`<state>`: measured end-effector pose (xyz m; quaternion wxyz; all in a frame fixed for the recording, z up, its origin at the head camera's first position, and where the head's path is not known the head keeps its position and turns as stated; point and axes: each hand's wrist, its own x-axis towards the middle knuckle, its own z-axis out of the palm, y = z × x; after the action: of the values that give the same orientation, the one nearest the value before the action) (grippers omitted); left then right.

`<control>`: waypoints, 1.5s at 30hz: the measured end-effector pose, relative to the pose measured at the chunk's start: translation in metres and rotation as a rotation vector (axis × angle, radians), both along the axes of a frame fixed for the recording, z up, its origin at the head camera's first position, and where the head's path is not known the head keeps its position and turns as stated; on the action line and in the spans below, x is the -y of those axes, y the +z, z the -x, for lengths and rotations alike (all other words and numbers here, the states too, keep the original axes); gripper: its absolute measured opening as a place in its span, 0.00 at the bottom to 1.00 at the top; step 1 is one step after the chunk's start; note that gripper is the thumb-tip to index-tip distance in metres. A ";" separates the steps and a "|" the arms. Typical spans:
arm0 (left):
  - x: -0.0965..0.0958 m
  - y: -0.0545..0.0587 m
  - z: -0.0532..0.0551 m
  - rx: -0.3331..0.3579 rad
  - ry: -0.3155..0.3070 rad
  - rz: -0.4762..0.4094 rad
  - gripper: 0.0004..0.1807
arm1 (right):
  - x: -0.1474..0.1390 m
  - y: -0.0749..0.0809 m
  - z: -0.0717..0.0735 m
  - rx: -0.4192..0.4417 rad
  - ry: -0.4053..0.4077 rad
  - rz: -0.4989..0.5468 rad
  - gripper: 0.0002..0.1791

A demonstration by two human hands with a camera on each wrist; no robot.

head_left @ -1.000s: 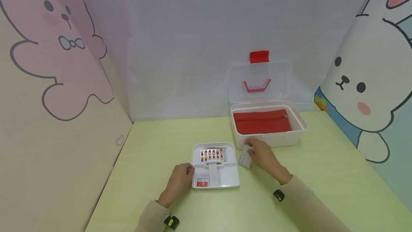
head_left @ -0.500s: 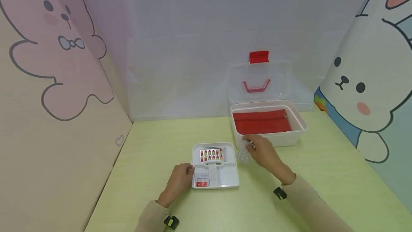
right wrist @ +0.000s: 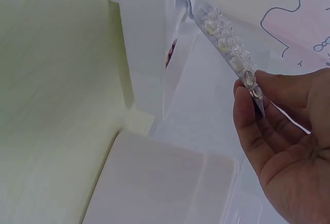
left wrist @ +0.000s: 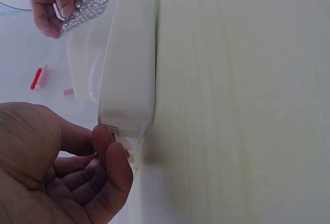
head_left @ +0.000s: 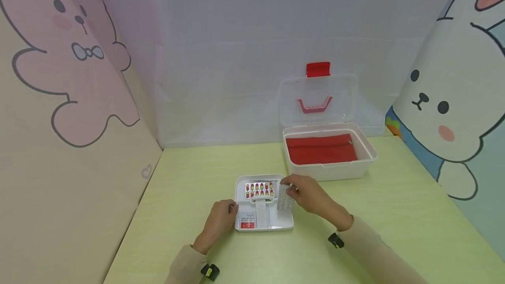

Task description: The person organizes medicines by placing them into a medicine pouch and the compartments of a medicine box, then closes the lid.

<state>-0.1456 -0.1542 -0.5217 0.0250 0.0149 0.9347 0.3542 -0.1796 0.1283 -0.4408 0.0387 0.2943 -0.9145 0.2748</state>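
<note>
A shallow white tray [head_left: 282, 221] lies on the table. My left hand [head_left: 221, 219] pinches its left edge; in the left wrist view thumb and fingertips meet at the tray's corner. Between thumb and fingers my right hand [head_left: 309, 194] holds a silver blister pack [head_left: 284, 200] with clear bubbles, tilted over the tray's right part. That pack [right wrist: 227, 43] slants above the tray's wall in the right wrist view. In the tray are a blister pack of red and yellow capsules [head_left: 256, 187], a white strip [head_left: 261, 214] and a red and white packet [head_left: 247, 221].
Behind the tray to the right stands a white plastic box [head_left: 335, 171], its clear lid [head_left: 343, 95] raised against the back wall. A red zippered pouch [head_left: 315, 150] lies inside it. Cartoon-printed sheets rise on both sides of the table.
My right hand has moved left with the silver blister pack, from beside the tray to over its right part. The left hand has stayed at the tray's edge.
</note>
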 end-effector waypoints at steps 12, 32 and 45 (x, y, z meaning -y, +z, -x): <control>0.000 0.003 -0.002 -0.014 -0.011 0.005 0.12 | 0.011 -0.018 -0.007 -0.017 0.119 -0.038 0.13; 0.000 0.003 -0.001 -0.023 -0.014 0.011 0.12 | 0.017 -0.035 -0.013 0.035 0.081 -0.123 0.12; 0.000 0.002 -0.001 -0.003 -0.010 0.009 0.12 | 0.019 -0.049 -0.010 -0.099 0.063 -0.135 0.11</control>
<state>-0.1451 -0.1542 -0.5198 0.0256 0.0197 0.9362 0.3500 -0.1698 0.1096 -0.4900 0.0553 0.3383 -0.9181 0.1988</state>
